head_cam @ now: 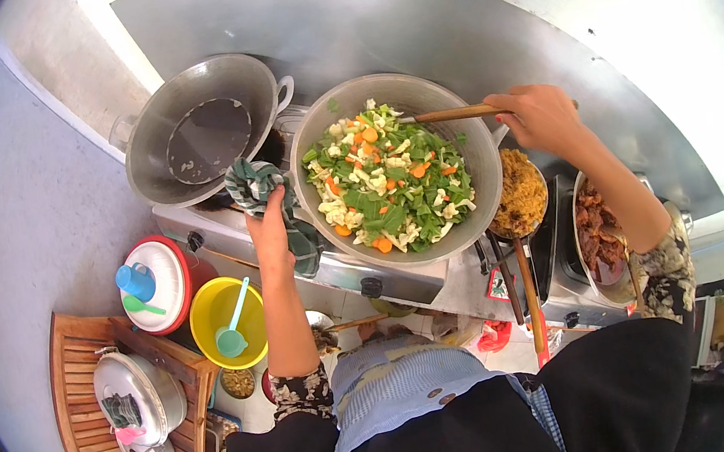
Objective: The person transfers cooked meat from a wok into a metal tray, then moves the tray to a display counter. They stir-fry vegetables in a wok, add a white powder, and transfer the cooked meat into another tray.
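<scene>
A large metal wok [385, 86] full of chopped vegetables [389, 174] stands on the stove before me; carrot slices, cauliflower and leafy greens show. My right hand [534, 115] grips the wooden handle [457, 113] of a spatula at the wok's upper right. The spatula's metal end dips among the vegetables and is mostly hidden. With my left hand [270, 231] I hold a green checked cloth [253, 184] at the wok's left edge. The wok's left handle is covered, so whether the cloth grips it is unclear.
A second wok [151, 137] with dark liquid sits at the left. To the right are a pan of orange-yellow food [517, 195] and a pan of dark reddish-brown food [599, 229]. A yellow bucket [202, 315] holding a turquoise dipper [232, 341] stands lower left, near a wooden rack [76, 401].
</scene>
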